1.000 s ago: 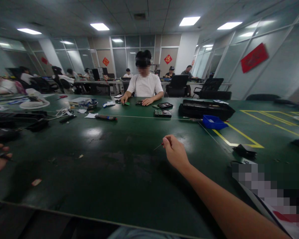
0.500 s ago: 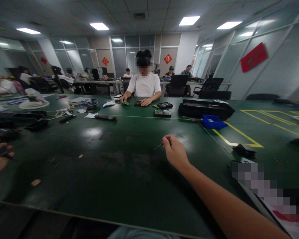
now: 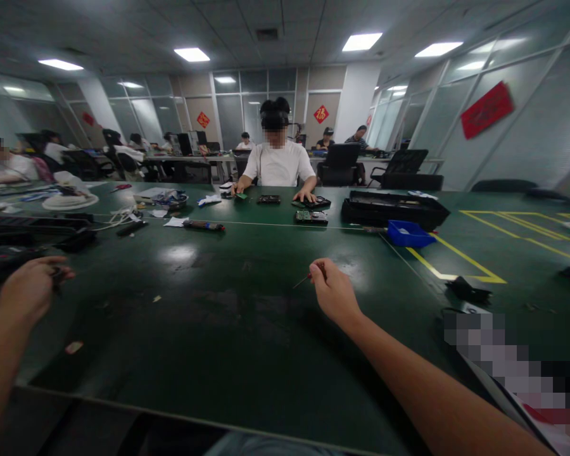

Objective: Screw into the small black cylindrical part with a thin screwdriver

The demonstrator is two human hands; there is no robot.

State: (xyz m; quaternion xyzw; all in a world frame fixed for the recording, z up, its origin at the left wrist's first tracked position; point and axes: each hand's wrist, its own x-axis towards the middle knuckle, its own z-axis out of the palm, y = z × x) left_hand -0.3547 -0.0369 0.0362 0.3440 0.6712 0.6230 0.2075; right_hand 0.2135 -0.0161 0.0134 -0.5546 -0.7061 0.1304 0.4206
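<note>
My right hand (image 3: 335,291) is closed around a small screwdriver (image 3: 302,280), its thin shaft pointing left and down just above the green table (image 3: 209,354). A bit of red shows where the shaft meets my fingers; the rest of the handle is hidden in my grip. At the left, my left hand (image 3: 28,288) is closed on a small dark object (image 3: 57,275), mostly covered by the fingers, so its kind cannot be made out. Beyond my hands lies a hard drive (image 3: 311,217) with its green circuit board facing up.
Across the table a person (image 3: 279,161) handles drive parts. A long black tray (image 3: 394,209), a blue bin (image 3: 410,234) and a black wallet-like item (image 3: 469,288) are at right. A dark cylindrical tool (image 3: 203,225), cables (image 3: 118,218) and black parts lie at left. Scraps (image 3: 74,347) dot the surface.
My left hand has come in from the left edge and turned over, the dark object still in it. My right hand stays put. The person opposite has moved a hand towards another drive.
</note>
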